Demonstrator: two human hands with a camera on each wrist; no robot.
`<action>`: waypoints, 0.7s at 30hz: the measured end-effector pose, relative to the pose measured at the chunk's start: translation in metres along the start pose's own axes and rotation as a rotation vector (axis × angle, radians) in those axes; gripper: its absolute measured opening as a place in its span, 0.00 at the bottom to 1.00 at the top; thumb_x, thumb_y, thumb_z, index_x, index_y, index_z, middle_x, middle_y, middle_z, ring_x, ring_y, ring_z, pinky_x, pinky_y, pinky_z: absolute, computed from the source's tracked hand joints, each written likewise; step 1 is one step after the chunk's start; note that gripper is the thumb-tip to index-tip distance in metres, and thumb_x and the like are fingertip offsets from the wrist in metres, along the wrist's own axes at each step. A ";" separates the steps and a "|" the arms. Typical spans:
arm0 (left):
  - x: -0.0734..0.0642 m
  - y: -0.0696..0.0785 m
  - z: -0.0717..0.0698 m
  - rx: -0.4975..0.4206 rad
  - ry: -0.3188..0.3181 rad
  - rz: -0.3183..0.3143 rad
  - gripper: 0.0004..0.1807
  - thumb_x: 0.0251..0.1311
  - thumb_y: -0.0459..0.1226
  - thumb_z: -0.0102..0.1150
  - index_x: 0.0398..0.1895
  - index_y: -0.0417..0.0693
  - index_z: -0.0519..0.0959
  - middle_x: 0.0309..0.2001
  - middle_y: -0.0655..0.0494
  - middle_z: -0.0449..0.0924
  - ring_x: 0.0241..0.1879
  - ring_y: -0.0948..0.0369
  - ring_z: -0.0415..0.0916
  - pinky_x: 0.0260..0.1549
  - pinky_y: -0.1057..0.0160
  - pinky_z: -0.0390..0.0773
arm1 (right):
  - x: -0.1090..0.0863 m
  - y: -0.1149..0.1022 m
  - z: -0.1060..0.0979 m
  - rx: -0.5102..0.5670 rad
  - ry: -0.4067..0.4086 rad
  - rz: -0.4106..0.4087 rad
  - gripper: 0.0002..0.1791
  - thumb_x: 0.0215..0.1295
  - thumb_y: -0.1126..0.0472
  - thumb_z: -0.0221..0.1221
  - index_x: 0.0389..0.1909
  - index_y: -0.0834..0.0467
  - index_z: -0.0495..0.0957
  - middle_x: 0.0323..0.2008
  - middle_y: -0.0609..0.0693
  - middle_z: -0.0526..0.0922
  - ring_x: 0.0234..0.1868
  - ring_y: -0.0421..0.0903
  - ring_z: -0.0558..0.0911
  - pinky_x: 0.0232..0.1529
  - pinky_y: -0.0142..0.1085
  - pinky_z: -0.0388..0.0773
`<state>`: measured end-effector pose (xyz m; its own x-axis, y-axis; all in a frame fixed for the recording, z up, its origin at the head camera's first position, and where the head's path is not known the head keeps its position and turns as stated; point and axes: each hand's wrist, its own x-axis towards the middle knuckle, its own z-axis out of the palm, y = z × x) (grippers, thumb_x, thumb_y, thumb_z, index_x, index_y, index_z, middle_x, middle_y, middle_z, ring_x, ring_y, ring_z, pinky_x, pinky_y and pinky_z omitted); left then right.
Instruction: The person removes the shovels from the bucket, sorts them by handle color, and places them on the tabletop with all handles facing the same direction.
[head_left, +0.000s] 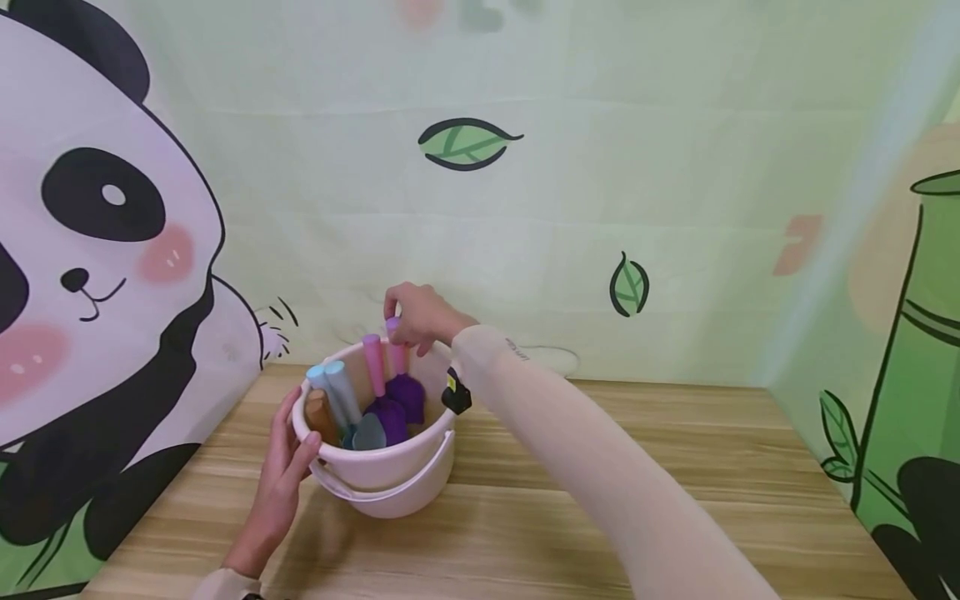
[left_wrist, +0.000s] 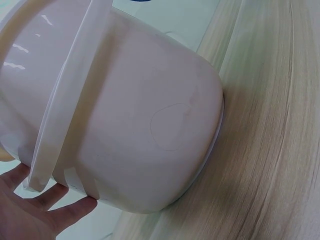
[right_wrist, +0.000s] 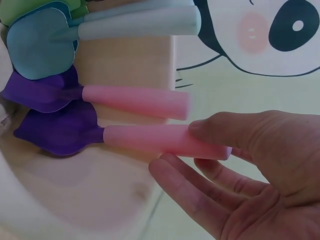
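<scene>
The right hand [head_left: 422, 315] has a narrow grip, thumb and fingers pinching a purple shovel [right_wrist: 60, 130] near the top of its pink handle, probably because that end stands easiest to reach. Its blade is down inside the bucket [head_left: 405, 498], just beside a second purple shovel [right_wrist: 45, 91] and near a blue shovel [right_wrist: 37, 45]. The left hand [head_left: 279, 471] spreads against the bucket's side, likely steadying it on the bench [head_left: 555, 492].

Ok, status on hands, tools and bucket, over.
Right hand pinching pink handle, its purple head inside bucket. Left hand against bucket's side. Second pink-handled tool close alongside; no blockage visible.
</scene>
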<state>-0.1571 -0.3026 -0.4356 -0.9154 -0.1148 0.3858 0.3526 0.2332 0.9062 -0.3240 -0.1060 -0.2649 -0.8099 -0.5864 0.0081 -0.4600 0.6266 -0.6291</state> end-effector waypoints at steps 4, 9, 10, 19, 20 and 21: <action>0.001 0.000 0.000 0.003 -0.002 0.003 0.34 0.80 0.38 0.41 0.84 0.65 0.45 0.81 0.51 0.46 0.75 0.46 0.52 0.53 0.76 0.71 | -0.003 0.000 -0.004 -0.007 0.009 -0.007 0.14 0.61 0.73 0.67 0.44 0.59 0.75 0.39 0.59 0.79 0.38 0.53 0.86 0.28 0.40 0.86; 0.002 0.000 -0.001 0.009 -0.003 -0.001 0.35 0.79 0.38 0.41 0.84 0.65 0.45 0.81 0.52 0.46 0.75 0.44 0.51 0.53 0.76 0.70 | -0.007 0.001 -0.009 -0.020 0.034 -0.030 0.14 0.61 0.72 0.67 0.45 0.58 0.76 0.39 0.58 0.79 0.34 0.50 0.83 0.26 0.39 0.85; 0.002 0.000 -0.001 0.009 -0.004 -0.002 0.35 0.79 0.39 0.41 0.84 0.65 0.45 0.81 0.53 0.46 0.75 0.44 0.51 0.53 0.76 0.70 | -0.008 0.001 -0.010 -0.016 0.038 -0.035 0.14 0.62 0.72 0.66 0.45 0.58 0.76 0.39 0.58 0.79 0.34 0.49 0.82 0.26 0.39 0.85; 0.001 0.000 -0.001 0.028 -0.007 -0.012 0.35 0.80 0.39 0.42 0.83 0.66 0.45 0.81 0.54 0.45 0.76 0.42 0.49 0.53 0.75 0.69 | -0.018 0.000 -0.022 0.032 0.102 -0.100 0.11 0.66 0.69 0.65 0.46 0.57 0.76 0.41 0.56 0.83 0.39 0.50 0.82 0.27 0.40 0.86; 0.001 0.000 -0.001 0.031 -0.008 -0.014 0.35 0.80 0.40 0.42 0.83 0.67 0.44 0.82 0.54 0.45 0.76 0.42 0.49 0.53 0.75 0.69 | -0.019 0.000 -0.023 0.047 0.107 -0.110 0.11 0.66 0.68 0.65 0.46 0.57 0.76 0.41 0.56 0.84 0.39 0.50 0.82 0.28 0.40 0.86; 0.001 0.000 -0.001 0.035 -0.009 -0.017 0.35 0.80 0.40 0.42 0.83 0.67 0.44 0.82 0.54 0.45 0.77 0.42 0.49 0.53 0.74 0.69 | -0.020 0.000 -0.024 0.060 0.111 -0.117 0.11 0.67 0.68 0.65 0.47 0.57 0.76 0.42 0.56 0.83 0.39 0.50 0.82 0.28 0.40 0.86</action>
<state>-0.1576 -0.3040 -0.4349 -0.9231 -0.1099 0.3686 0.3301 0.2652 0.9059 -0.3168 -0.0820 -0.2464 -0.7888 -0.5911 0.1683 -0.5340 0.5237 -0.6638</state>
